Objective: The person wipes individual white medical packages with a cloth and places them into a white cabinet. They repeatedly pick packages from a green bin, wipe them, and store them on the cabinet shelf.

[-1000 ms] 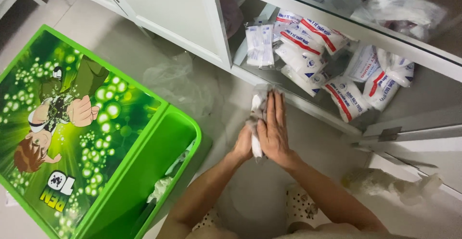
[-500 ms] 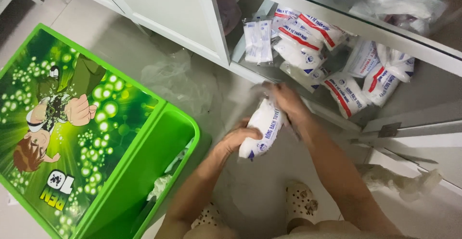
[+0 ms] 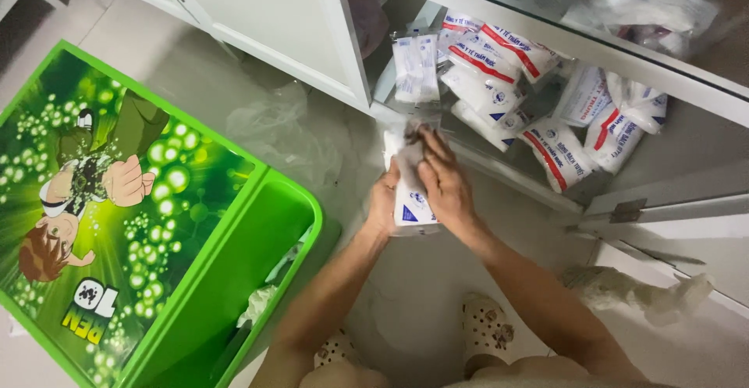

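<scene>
A white cabinet (image 3: pixel 273 21) stands just beyond the fingers, a green cartoon storage box (image 3: pixel 140 224) well left of them; left hand (image 3: pixel 384 201) and right hand (image 3: pixel 445 185) clasp a white cotton pack (image 3: pixel 411 201) between closed fingers

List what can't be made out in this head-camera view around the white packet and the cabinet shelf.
- White packet: its middle is covered by the right hand and left hand; only the ends show.
- Green bin: its inside is mostly hidden by its cartoon-printed lid and wall.
- Upper shelf bags: blurred and cut off by the top edge.
- Back of the lower shelf: hidden behind the stacked packets.
</scene>
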